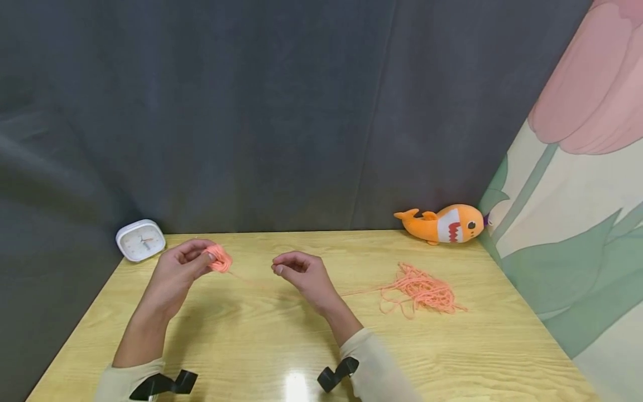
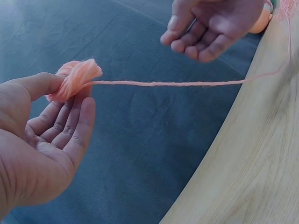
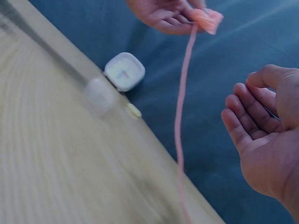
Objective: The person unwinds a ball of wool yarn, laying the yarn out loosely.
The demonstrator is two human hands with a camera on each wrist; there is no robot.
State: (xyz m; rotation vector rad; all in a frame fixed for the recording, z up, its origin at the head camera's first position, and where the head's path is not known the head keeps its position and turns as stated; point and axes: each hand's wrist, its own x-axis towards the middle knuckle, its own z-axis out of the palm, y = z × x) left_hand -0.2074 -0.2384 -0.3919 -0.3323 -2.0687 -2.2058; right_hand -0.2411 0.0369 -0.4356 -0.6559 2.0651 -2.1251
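Observation:
My left hand [image 1: 173, 273] pinches a small wound bundle of coral-pink yarn [image 1: 219, 259] between thumb and fingertips, above the left part of the table. From the bundle a single yarn strand [image 2: 163, 84] runs off to the right. My right hand [image 1: 306, 278] hovers near the middle with its fingers loosely bent and nothing between them. In the right wrist view the strand passes beside this hand [image 3: 271, 126], apart from it. A loose, tangled heap of the same yarn [image 1: 424, 290] lies on the right of the table, joined to the strand.
A white square clock [image 1: 140, 240] stands at the back left corner of the wooden table [image 1: 477, 357]. An orange plush shark [image 1: 447, 224] lies at the back right. Behind the table hangs a dark curtain [image 1: 281, 111], and a flower-patterned wall [image 1: 567, 223] borders the right side.

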